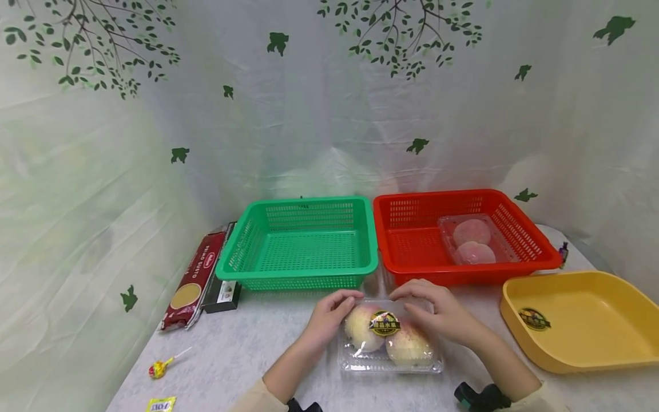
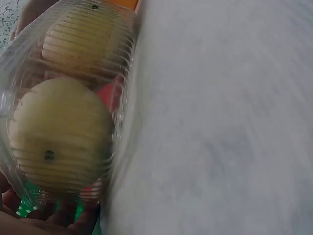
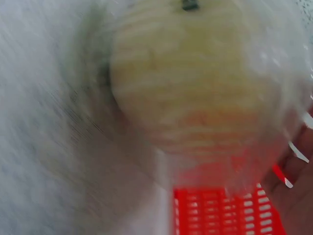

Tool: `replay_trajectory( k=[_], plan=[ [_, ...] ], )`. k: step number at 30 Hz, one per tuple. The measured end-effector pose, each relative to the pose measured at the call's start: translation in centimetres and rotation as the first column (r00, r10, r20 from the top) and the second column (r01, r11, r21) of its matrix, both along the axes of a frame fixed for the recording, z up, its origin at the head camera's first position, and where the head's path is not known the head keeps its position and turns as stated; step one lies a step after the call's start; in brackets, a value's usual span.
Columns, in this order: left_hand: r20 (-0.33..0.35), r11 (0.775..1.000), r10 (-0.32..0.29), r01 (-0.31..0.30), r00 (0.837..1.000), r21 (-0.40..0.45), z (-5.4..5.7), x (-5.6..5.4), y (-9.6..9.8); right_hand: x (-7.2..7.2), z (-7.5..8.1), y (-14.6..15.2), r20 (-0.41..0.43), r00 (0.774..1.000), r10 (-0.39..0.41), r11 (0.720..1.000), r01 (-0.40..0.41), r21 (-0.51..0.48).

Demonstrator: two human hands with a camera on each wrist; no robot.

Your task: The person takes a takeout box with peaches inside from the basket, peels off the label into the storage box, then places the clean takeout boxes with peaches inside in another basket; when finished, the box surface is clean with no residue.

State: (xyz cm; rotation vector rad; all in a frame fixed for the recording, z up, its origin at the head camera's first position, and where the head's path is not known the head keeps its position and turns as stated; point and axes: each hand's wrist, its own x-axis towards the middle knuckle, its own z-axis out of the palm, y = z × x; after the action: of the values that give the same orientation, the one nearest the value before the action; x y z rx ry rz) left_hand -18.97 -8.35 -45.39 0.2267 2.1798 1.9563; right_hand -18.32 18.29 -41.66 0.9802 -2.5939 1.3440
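A clear plastic fruit box [image 1: 355, 364] sits on the table in the head view, with two yellow-pink peaches [image 1: 410, 345] inside and a black-and-gold label [image 1: 384, 324] on its lid. My left hand [image 1: 329, 316] holds the box's far left corner. On the other side, my right hand [image 1: 441, 312] grips the far right corner, its thumb over the lid. Both peaches show through the ribbed plastic in the left wrist view, with the left hand's fingers [image 2: 63, 215] at the box's end. Blur softens the right wrist view, where the right hand [image 3: 296, 183] borders the box.
Behind stand a green basket [image 1: 297, 281] and a red basket [image 1: 412, 269] holding another peach box [image 1: 504, 249]. A yellow tray [image 1: 592, 320] is at right. At left lie a red packet [image 1: 198, 274], a black box [image 1: 221, 297], a lollipop [image 1: 159, 368] and a yellow wrapped sweet [image 1: 162, 404].
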Motion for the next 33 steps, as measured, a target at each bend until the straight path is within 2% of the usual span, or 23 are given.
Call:
replay_trajectory(
  k=[5,8,9,11,14,16,17,20,25,28,33],
  plan=[
    [-0.015,1.0,0.009,-0.009,1.0,0.011,-0.6,-0.3,0.2,0.2,-0.5,-1.0,0.02,0.999,0.04,0.999,-0.041,0.026],
    [-0.017,1.0,-0.019,0.019,1.0,0.016,-0.9,-0.2,-0.1,0.2,-0.9,-1.5,0.02,0.999,0.049,0.997,-0.05,0.057],
    [-0.013,0.999,-0.042,0.043,0.999,0.023,-1.0,-0.3,-0.3,0.1,-1.1,-1.6,0.008,0.999,0.048,0.996,-0.049,0.069],
    [-0.023,0.99,-0.137,0.137,0.99,0.03,-1.1,-0.2,-0.9,0.0,-1.3,-1.9,-0.018,0.999,0.048,0.994,-0.046,0.094],
    [-0.026,0.955,-0.295,0.296,0.955,0.032,-1.2,-0.2,-1.8,-0.1,-1.5,-2.0,-0.035,0.998,0.053,0.992,-0.049,0.117],
    [-0.026,0.931,-0.365,0.365,0.931,0.022,-1.3,-0.1,-2.2,-0.2,-1.6,-2.0,-0.01,0.998,0.066,0.991,-0.064,0.118],
    [-0.025,0.926,-0.376,0.377,0.926,0.016,-1.3,0.0,-2.2,-0.3,-1.6,-2.0,0.009,0.997,0.073,0.991,-0.074,0.116],
    [-0.017,0.927,-0.374,0.374,0.927,0.012,-1.3,0.0,-2.0,-0.7,-1.8,-1.8,0.054,0.995,0.088,0.992,-0.092,0.083],
    [-0.032,0.947,-0.32,0.321,0.947,0.032,-1.4,-0.3,-1.1,-1.6,-1.9,-1.5,0.087,0.993,0.076,0.997,-0.078,0.027],
    [-0.037,0.956,-0.288,0.29,0.957,0.036,-1.7,-0.4,-1.0,-1.9,-2.0,-1.5,0.087,0.994,0.063,0.998,-0.063,0.004],
    [-0.056,0.958,-0.283,0.285,0.958,0.035,-2.3,-0.6,-1.0,-1.8,-2.2,-1.5,0.056,0.997,0.06,0.996,-0.056,-0.072]
  ],
)
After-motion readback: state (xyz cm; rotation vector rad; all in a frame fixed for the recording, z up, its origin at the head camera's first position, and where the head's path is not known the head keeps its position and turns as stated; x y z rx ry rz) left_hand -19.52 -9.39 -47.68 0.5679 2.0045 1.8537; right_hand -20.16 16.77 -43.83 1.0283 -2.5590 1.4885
